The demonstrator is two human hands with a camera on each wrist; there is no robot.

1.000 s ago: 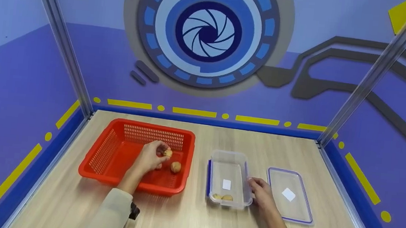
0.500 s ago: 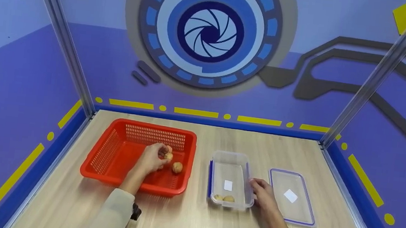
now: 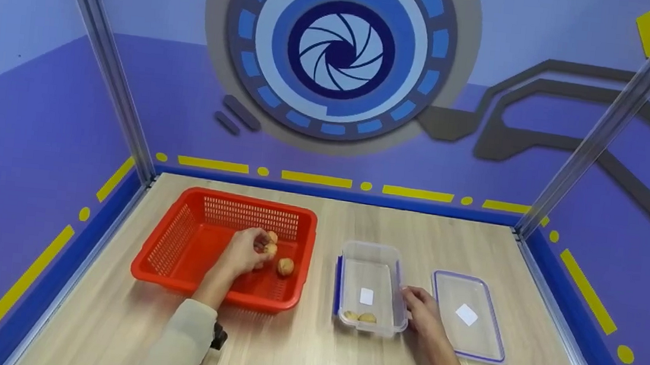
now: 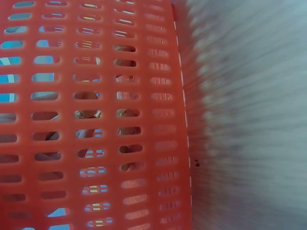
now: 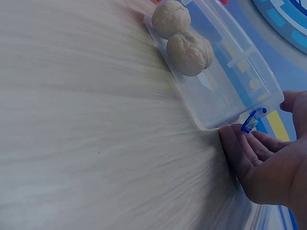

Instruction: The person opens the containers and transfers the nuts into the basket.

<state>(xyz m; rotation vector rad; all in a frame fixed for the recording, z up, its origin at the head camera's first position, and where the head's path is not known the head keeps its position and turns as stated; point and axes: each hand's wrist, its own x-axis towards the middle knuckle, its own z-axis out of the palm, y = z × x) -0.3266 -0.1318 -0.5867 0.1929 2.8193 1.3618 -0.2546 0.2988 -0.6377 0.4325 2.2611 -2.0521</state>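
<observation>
In the head view my left hand [image 3: 244, 252] reaches into the red basket [image 3: 164, 277], its thumb and fingers pinching a walnut [image 3: 271, 250]. Just behind that one sits another walnut [image 3: 272, 237], and a further walnut [image 3: 285, 267] lies to the right on the basket floor. The left wrist view shows mostly the slotted basket wall [image 4: 168, 115], with walnuts partly hidden behind it. My right hand [image 3: 424, 316] holds the right side of the clear food container [image 3: 372, 276], thumb at the rim and fingers at the clasp [image 5: 252, 122]. Two walnuts [image 5: 189, 53] lie at the container's near end.
A clear lid [image 3: 468, 336] with a purple edge lies flat on the wooden table [image 3: 308, 354], right of the container and beside my right hand. Printed panels and metal posts [image 3: 599, 125] enclose the table at the back and sides.
My left hand has shifted slightly in the basket with the pinched walnut, and the walnut behind it has come into view. The right hand keeps its hold on the container.
</observation>
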